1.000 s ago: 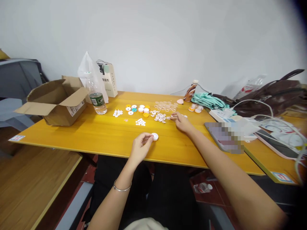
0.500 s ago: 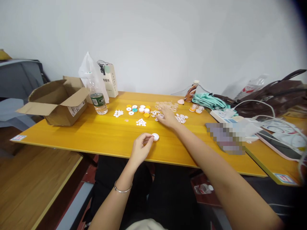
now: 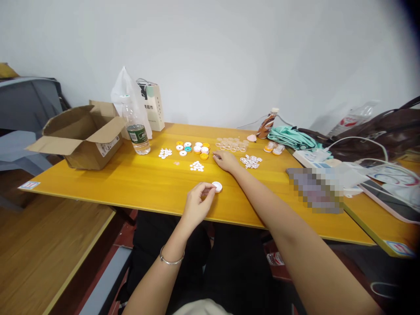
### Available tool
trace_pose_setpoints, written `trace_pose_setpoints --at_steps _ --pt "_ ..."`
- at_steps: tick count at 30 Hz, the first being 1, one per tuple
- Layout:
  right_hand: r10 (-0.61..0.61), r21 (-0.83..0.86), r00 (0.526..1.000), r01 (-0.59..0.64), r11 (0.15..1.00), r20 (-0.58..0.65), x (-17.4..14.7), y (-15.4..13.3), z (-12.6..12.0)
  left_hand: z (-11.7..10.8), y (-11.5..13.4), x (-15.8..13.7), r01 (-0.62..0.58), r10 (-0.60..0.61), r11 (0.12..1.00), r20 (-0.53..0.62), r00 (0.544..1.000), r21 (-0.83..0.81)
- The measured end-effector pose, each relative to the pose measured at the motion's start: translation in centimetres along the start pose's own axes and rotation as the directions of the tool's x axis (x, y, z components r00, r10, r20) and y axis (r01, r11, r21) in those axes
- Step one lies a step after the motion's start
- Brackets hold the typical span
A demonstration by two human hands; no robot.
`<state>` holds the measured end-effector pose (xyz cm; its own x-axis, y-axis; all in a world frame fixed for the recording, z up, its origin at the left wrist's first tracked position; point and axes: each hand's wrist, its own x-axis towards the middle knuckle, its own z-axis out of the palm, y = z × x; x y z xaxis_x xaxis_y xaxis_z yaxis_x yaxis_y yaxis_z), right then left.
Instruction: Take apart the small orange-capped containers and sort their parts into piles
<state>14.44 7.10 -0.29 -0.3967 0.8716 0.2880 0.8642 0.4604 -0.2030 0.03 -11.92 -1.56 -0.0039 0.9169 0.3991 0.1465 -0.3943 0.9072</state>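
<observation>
My left hand [image 3: 199, 200] pinches the edge of a small white round case [image 3: 217, 187] at the table's near side. Farther out, my right hand [image 3: 226, 161] is down on the table with its fingers curled together; whatever they hold is too small or hidden to make out. Just left of its fingertips stand orange, white and teal discs [image 3: 197, 149], some of them stacked. Beyond it lie clear plastic rings [image 3: 232, 144]. A pile of white perforated pieces [image 3: 251, 162] is to its right. Small white pieces [image 3: 197, 166] form one heap, and white pegged pieces [image 3: 165, 153] another.
An open cardboard box [image 3: 87, 135] and a water bottle [image 3: 138, 135] stand at the left. Along the right are a brown drink bottle [image 3: 267, 124], a teal cloth [image 3: 292, 138], a power strip [image 3: 311, 159] with cables and a blurred flat device [image 3: 311, 190].
My right hand has drawn slightly nearer and curled its fingers, and the white perforated pieces by its fingertips are no longer visible. My left hand keeps the white case. The view has shifted slightly.
</observation>
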Motion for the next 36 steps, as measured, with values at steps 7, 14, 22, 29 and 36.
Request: trace_pose_setpoints --at_steps 7,14,22,29,36 --pt "-0.012 0.025 0.998 0.014 1.000 -0.053 -1.9 1.4 -0.4 0.0 -0.1 0.1 0.003 -0.003 1.000 -0.008 1.000 0.004" --pt "0.022 0.190 0.960 0.032 0.981 -0.278 -3.4 0.0 -2.0 -0.2 -0.1 0.0 -0.018 0.021 0.999 -0.094 0.995 0.037" --pt "-0.246 0.542 0.968 0.231 0.808 -0.046 -11.0 -2.6 -3.0 0.2 -1.3 0.3 -0.113 0.111 0.915 0.028 0.993 0.386" --pt "-0.252 0.593 0.967 0.221 0.775 -0.031 -11.2 -3.5 -2.6 1.2 -0.9 0.3 -0.106 0.083 0.827 0.065 0.994 0.552" --pt "-0.181 0.657 0.982 0.173 0.734 -0.057 -11.5 -4.1 -2.6 1.3 -0.6 0.5 -0.046 0.026 0.806 0.041 0.999 0.590"
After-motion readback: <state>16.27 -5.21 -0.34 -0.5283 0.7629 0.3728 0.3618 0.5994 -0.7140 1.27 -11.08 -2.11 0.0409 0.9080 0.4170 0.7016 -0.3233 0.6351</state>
